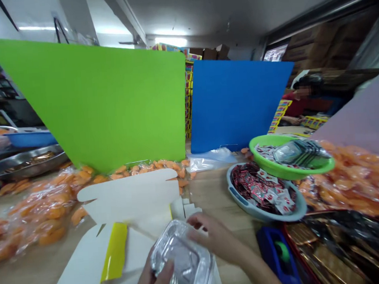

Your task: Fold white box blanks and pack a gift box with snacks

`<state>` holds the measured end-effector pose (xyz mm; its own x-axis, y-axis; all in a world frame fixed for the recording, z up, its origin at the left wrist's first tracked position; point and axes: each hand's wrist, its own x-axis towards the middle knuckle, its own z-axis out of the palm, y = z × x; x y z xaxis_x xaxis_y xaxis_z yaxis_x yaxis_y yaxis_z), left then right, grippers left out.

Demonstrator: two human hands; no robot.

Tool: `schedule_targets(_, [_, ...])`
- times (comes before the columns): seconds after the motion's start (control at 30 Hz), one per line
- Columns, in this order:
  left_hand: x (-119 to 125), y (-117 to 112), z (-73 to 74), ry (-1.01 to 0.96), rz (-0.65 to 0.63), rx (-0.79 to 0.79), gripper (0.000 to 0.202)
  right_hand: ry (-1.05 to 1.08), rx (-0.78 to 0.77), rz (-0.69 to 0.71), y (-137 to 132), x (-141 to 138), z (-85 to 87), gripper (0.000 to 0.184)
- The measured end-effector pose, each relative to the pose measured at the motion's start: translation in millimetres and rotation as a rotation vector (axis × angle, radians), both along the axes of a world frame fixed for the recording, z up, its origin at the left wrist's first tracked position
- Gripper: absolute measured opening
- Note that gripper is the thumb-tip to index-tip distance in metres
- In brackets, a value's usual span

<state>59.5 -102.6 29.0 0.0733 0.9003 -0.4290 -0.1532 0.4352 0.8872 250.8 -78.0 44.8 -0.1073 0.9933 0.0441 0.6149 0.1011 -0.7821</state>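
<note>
- White carton blank [125, 198] lies flat on wooden table [30, 274], yellow strip [114, 251] on it
- Left hand [152, 283]: curled, cupping lower edge of foil tray [181, 259], tray held just above blank
- Right hand [212, 240]: half-open, fingers on tray's upper edge, steadying it
- Blue tape dispenser [277, 252] sits just right, within reach

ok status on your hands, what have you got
Left hand and right hand both on foil tray. Unfolded white card underneath, yellow strip on it, left of tray.
</note>
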Motion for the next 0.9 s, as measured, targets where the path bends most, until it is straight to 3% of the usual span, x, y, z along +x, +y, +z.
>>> schedule_targets(0.07, [19,-7,1.3,-0.008,-0.074,0.020,0.070,-0.137,0.133,-0.043,-43,-4,-1.2,0.057])
schedule_targets(0.13, [37,-13,1.2,-0.054,-0.162,0.037,0.064,-0.332,0.275,-0.202,-73,-3,-5.6,0.072])
schedule_targets(0.2, [52,-18,0.3,-0.165,-0.227,0.042,0.058,-0.471,0.351,-0.283,-90,1,-10.2,0.066])
schedule_targets(0.33, [80,-25,-1.9,-0.368,-0.295,0.020,0.051,-0.487,0.276,-0.218,-104,9,-18.4,0.036])
schedule_targets(0.47, [92,-29,-4.6,-0.429,-0.406,0.066,0.048,-0.235,0.116,-0.222,-109,14,-24.1,0.030])
schedule_targets(0.67, [90,-27,-17.9,-0.468,-0.385,-0.011,0.078,0.430,-0.029,-0.149,-114,8,-18.4,0.030])
schedule_targets(0.9, [92,-18,-34.3,-0.542,-0.379,0.082,0.069,0.717,-0.176,-0.321,-110,12,-20.4,0.038])
